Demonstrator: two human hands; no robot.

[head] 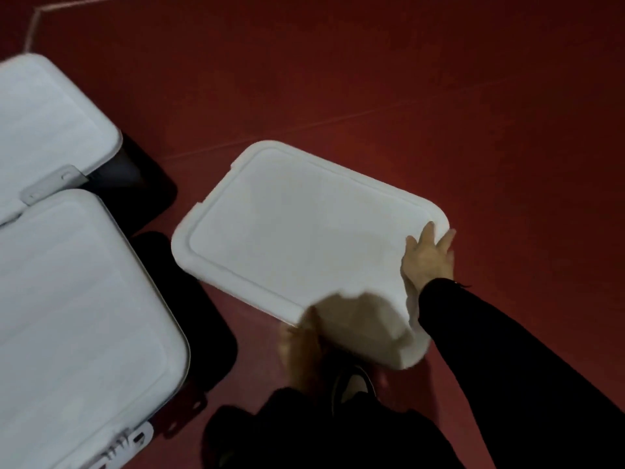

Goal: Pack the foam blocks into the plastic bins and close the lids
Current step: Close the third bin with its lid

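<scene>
A white rectangular plastic lid (297, 231) with a raised rim hangs over the red floor at the centre. My right hand (427, 257) holds its right corner, thumb on top and fingers reaching over the edge. My left hand (301, 350), smeared by motion, grips the lid's near edge from below. The lid's near right corner is blurred, and I cannot tell what lies under it. No foam blocks show.
Two dark bins with white lids on them stand on the left, one far (44, 123) and one near (77, 316), with grey latches (50, 184) on their sides. My shoe (353, 384) and dark trousers are below the lid. Red floor (439, 96) spreads beyond.
</scene>
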